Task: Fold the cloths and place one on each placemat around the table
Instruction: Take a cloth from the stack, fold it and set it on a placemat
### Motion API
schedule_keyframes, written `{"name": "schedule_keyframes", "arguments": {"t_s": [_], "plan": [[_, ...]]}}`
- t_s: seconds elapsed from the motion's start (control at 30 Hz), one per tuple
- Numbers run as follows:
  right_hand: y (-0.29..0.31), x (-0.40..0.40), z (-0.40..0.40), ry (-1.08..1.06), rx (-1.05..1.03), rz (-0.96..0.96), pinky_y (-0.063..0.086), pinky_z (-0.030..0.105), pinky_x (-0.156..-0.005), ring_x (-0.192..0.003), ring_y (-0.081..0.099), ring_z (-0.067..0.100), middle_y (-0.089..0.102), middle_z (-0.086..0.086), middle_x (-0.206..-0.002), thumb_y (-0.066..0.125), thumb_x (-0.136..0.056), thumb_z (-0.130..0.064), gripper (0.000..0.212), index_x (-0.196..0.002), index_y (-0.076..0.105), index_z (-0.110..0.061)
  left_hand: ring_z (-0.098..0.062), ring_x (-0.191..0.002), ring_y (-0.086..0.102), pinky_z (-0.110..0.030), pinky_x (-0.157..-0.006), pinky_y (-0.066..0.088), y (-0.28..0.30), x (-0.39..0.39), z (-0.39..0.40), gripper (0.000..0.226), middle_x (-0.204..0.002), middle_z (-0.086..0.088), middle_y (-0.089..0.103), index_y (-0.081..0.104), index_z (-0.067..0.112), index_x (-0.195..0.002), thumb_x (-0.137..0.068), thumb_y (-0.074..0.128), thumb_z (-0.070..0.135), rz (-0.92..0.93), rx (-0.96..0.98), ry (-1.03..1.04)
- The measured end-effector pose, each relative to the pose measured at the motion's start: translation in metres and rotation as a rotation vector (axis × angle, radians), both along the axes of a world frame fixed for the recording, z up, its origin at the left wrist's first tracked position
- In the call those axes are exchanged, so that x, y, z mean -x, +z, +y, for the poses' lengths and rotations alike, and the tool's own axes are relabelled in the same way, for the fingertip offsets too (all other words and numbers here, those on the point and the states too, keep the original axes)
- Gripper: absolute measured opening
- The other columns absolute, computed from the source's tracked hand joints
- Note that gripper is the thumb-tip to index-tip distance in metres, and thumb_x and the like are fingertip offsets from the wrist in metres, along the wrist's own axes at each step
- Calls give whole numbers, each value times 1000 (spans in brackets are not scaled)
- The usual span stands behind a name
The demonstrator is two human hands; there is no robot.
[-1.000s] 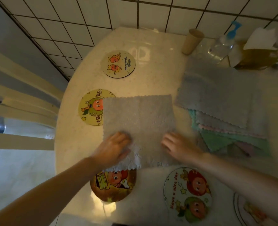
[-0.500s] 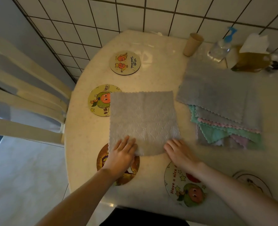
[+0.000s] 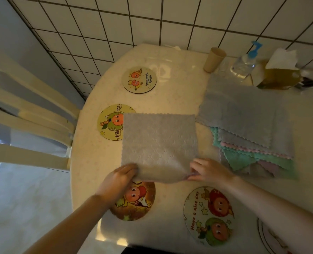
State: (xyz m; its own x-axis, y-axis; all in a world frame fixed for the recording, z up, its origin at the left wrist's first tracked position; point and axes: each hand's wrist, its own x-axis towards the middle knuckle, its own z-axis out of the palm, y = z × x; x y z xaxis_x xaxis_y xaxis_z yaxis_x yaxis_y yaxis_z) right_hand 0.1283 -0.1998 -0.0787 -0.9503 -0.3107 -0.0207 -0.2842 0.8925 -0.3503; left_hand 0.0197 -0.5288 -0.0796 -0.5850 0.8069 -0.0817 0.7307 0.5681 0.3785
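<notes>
**Both hands lift the near edge of a grey cloth**

Head view: a grey cloth point(image 3: 159, 142) lies spread on the round table point(image 3: 174, 99), its far part flat and its near edge raised and curling off the surface. The left hand point(image 3: 120, 178) grips the near left corner, fingers curled round the fabric. The right hand point(image 3: 208, 170) pinches the near right corner between thumb and fingertips. The cloth's left edge overlaps a yellow mat point(image 3: 111, 122), covering its right side. Its lifted near edge hangs just over the top of an orange mat point(image 3: 133, 202) at the table's near left rim; the left wrist crosses that mat's left side.

To the right of the orange mat, close to the near edge, lies a white mat point(image 3: 208, 215) printed with "Have a nice day" and two cartoon faces; the right forearm passes beside its upper right. A further mat point(image 3: 270, 239) shows only partly at the bottom right corner. A small mat point(image 3: 139, 79) lies alone at the far left of the table, bare.

Right of the held cloth sits a pile point(image 3: 249, 129) of unfolded cloths, grey on top, with green and pink scalloped edges fanning out beneath toward the near side. Behind the pile, by the tiled wall point(image 3: 152, 21), stand a cup point(image 3: 214, 59), a clear bottle point(image 3: 245, 63) with a blue pump, and a tissue box point(image 3: 278, 74) with a white sheet sticking up. A pale chair point(image 3: 32, 116) stands at the table's left.
</notes>
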Motion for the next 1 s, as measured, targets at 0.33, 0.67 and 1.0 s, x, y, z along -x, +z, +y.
{"name": "schedule_keyframes", "arguments": {"t_s": [0.33,0.67,1.0], "plan": [[34,18,4,-68,-91,-349,40,17,-80,-94,46,5,48,-12,-107,41,-86,-63,46,-105,55,-24,3,-82,61,-12,-72,46,41,85,17,12,-84,16,69,72,28,-86,-81,72,17,-466,3,212],[9,-4,-37,23,-193,-289,43,31,-73,-86,47,14,50,-7,-95,45,-75,-71,50,-91,47,-24,-6,-71,57,-16,-57,40,32,103,38,17,-75,13,64,65,27,-77,-84,67,12,-518,-134,310],[44,43,10,-767,717,-355,44,22,-58,-61,56,12,61,6,-73,67,-83,-14,7,-85,61,-9,-27,-89,66,-48,-78,54,36,120,38,24,-92,-9,71,65,11,-101,-95,55,32,-691,-337,603]]}}
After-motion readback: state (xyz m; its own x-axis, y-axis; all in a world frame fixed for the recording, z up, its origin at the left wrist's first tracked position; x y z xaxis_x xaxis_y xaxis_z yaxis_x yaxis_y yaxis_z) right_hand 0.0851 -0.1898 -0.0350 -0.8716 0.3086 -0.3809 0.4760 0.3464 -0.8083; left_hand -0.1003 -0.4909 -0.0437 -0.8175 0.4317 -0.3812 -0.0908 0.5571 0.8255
